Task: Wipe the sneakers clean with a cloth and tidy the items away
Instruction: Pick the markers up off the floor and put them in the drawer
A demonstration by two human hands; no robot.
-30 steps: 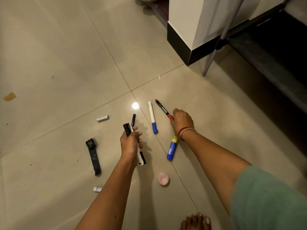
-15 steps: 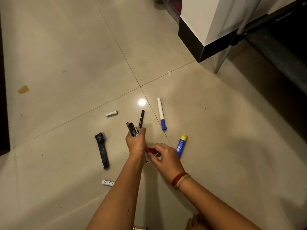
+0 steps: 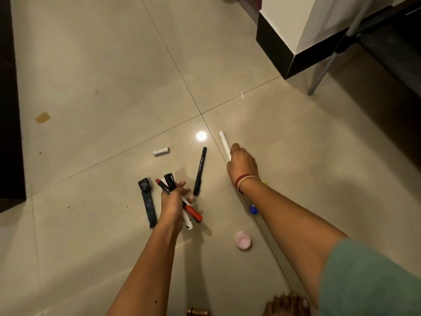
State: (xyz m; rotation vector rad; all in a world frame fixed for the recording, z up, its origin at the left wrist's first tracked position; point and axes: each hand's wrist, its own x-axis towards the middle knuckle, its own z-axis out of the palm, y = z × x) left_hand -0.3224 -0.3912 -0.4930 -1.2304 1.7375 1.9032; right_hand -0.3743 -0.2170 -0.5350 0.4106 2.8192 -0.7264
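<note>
Fingers [image 3: 234, 148] of right hand [image 3: 242, 164] curl round the white marker [image 3: 223, 142]; left hand [image 3: 172, 201] grips marker bundle [image 3: 192, 210]; probably light, stiff, slick; best held mid-barrel.

tiled floor [image 3: 91, 65] with black pen [image 3: 200, 171], pink lid [image 3: 243, 240]

Beige tiled floor [image 3: 91, 65] under me, brown stain [image 3: 42, 116] far left, lamp glare [image 3: 201, 135] at the grout cross. White pillar [image 3: 287, 23] with black base up right, grey metal leg [image 3: 322, 71] beside it. Dark furniture edge [image 3: 9, 110] on left. My toes [image 3: 287, 304] at bottom.
</note>
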